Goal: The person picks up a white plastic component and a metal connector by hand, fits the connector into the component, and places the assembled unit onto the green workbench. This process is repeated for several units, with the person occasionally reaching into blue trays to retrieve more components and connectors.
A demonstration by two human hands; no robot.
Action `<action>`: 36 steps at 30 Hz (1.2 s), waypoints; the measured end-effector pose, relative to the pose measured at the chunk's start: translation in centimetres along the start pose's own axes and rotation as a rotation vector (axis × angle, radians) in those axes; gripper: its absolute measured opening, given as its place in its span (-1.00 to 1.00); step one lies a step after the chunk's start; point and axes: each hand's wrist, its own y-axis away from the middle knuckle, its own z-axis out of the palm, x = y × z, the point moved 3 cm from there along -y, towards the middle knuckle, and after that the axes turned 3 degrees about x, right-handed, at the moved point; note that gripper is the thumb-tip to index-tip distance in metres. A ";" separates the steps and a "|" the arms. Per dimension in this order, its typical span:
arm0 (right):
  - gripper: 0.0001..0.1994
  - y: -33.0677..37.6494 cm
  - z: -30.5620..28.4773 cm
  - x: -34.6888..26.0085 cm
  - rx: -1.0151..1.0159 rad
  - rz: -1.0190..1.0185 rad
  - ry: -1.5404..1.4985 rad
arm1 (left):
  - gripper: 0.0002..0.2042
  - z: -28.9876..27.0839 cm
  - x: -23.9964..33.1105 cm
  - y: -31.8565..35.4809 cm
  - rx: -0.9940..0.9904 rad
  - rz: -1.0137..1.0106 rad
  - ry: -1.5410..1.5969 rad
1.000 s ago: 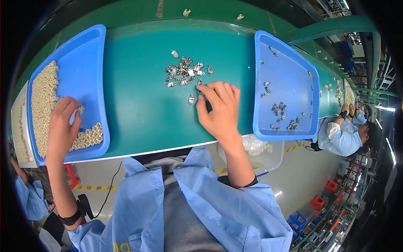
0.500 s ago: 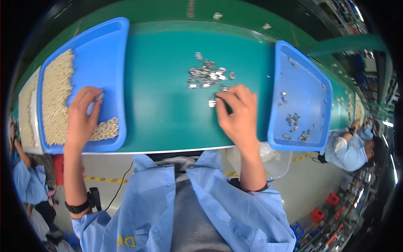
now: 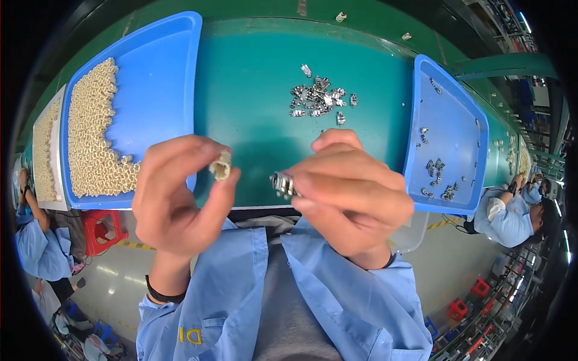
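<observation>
My left hand point(image 3: 177, 195) pinches a small cream plastic sleeve point(image 3: 222, 165) between thumb and fingers, its hollow end showing. Facing it, a small shiny metal fitting point(image 3: 282, 184) sticks out from the closed fingertips of my right hand point(image 3: 355, 195). The two pieces are close but apart, held above the near edge of the green work surface point(image 3: 247, 78). Beyond my right hand lies a loose pile of similar metal fittings point(image 3: 319, 97). At the left, a blue tray point(image 3: 153, 84) holds a thick layer of cream sleeves point(image 3: 90, 141).
To the right, another blue tray point(image 3: 451, 117) has several dark metallic pieces scattered in it. Past the left tray stands a white tray point(image 3: 61, 162) of cream parts. A red stool point(image 3: 99, 231) is on the floor at left. A co-worker point(image 3: 503, 216) in blue sits at far right.
My left hand has left the blue tray and come to the middle with a cream sleeve. My right hand has picked up a metal fitting and moved nearer to me.
</observation>
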 end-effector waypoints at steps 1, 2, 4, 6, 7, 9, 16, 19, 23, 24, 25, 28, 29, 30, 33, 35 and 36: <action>-0.74 0.0 -0.1 -0.4 0.007 -0.005 -0.022 | -0.64 0.2 0.4 -0.1 -0.034 0.060 -0.045; -0.75 0.0 -0.1 -0.8 0.015 -0.010 -0.046 | -0.64 0.5 0.8 -0.2 -0.069 0.119 -0.091; -0.75 -0.1 -0.1 -1.4 0.025 -0.012 -0.064 | -0.64 1.0 1.4 -0.4 -0.090 0.133 -0.091; -0.73 -0.6 0.1 -2.0 -0.035 -0.035 0.035 | -0.63 1.3 1.8 -0.5 -0.129 0.162 -0.100; -0.72 -0.7 0.3 -2.1 -0.066 -0.046 0.084 | -0.63 1.3 1.9 -0.5 -0.129 0.160 -0.098; -0.71 -0.5 0.3 -1.9 -0.065 -0.046 0.098 | -0.60 1.4 1.9 -0.5 -0.132 0.171 -0.108; -0.73 -0.4 0.8 -1.4 -0.015 -0.099 0.150 | -0.57 1.6 2.3 -0.4 -0.150 0.177 -0.132; -0.74 -0.3 0.7 -1.5 -0.029 -0.108 0.177 | -0.57 1.6 2.2 -0.4 -0.154 0.183 -0.133; -0.75 -0.3 0.7 -1.6 -0.020 -0.113 0.197 | -0.61 1.5 2.4 -0.2 -0.217 0.186 -0.142; -0.75 -0.3 0.7 -1.6 -0.020 -0.115 0.199 | -0.61 1.5 2.5 -0.1 -0.219 0.188 -0.146; -0.76 -0.2 0.7 -1.5 -0.021 -0.125 0.212 | -0.61 1.5 2.5 -0.1 -0.221 0.189 -0.151; -0.78 -0.1 0.6 -1.6 -0.020 -0.148 0.242 | -0.63 1.6 2.6 0.0 -0.229 0.184 -0.149; -0.72 -0.1 0.5 -1.8 -0.054 -0.149 0.302 | -0.64 1.7 2.6 0.1 -0.235 0.176 -0.146; -0.67 0.0 0.4 -1.9 -0.087 -0.151 0.364 | -0.66 1.8 2.6 0.1 -0.242 0.169 -0.141; -0.60 0.3 0.9 -1.5 -0.125 -0.107 0.446 | -0.66 2.1 2.0 -0.2 -0.212 0.100 -0.171; -0.57 0.8 1.4 -0.5 -0.139 -0.017 0.475 | -0.66 2.4 1.1 -0.6 -0.196 0.078 -0.180; -0.57 1.0 1.1 0.0 -0.132 -0.024 0.485 | -0.68 2.8 0.1 -0.7 -0.233 0.006 -0.170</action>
